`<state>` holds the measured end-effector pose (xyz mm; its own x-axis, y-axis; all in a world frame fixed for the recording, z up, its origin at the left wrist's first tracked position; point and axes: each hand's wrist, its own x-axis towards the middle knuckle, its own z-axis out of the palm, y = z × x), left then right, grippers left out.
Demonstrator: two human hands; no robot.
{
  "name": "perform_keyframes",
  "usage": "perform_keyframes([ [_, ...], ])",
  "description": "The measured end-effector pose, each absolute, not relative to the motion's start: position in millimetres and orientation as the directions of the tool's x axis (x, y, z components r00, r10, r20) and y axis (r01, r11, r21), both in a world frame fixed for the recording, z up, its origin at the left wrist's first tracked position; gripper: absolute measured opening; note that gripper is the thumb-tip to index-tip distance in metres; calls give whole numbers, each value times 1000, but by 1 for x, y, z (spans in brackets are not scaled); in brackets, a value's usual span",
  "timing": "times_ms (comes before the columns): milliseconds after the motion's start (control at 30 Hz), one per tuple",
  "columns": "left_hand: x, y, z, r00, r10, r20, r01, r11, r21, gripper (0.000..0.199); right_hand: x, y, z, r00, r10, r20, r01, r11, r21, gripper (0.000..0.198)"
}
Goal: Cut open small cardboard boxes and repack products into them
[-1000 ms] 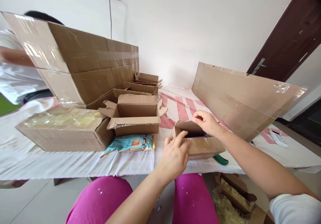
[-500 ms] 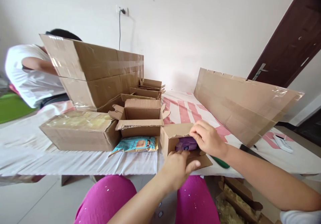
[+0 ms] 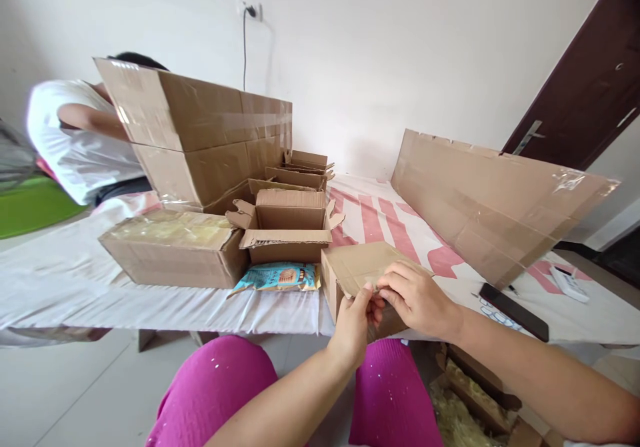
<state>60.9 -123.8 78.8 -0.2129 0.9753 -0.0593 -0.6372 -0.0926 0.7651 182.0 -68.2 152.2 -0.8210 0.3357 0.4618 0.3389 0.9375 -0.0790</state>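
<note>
A small cardboard box (image 3: 357, 260) sits at the front edge of the table, its top flap lying nearly flat. Both hands are at the flap's front edge. My left hand (image 3: 353, 323) pinches that edge with the thumb on top and fingers curled beneath. Beside it, my right hand (image 3: 413, 300) has its fingers closed on the same edge. The box's inside is hidden now. To the left of the box lies a blue snack packet (image 3: 280, 277), in front of an open cardboard box (image 3: 290, 223).
A taped box (image 3: 175, 243) stands on the left, with large stacked cartons (image 3: 200, 140) behind. More open boxes (image 3: 300, 177) line up toward the wall. A cardboard panel (image 3: 480, 200) leans at right, near a phone (image 3: 515, 310). A co-worker in a white shirt (image 3: 80, 133) is at far left.
The box's flap has come down over the opening, hiding the purple package inside. My left hand has moved from inside the box to the flap's edge. The phone shows more fully.
</note>
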Motion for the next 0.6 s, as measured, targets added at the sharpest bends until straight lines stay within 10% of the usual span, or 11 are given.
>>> perform_keyframes([
  [600, 57, -125, 78, -232, 972, -40, -564, -100, 820, 20, 179, -78, 152, -867, 278, 414, 352, 929, 112, 22],
])
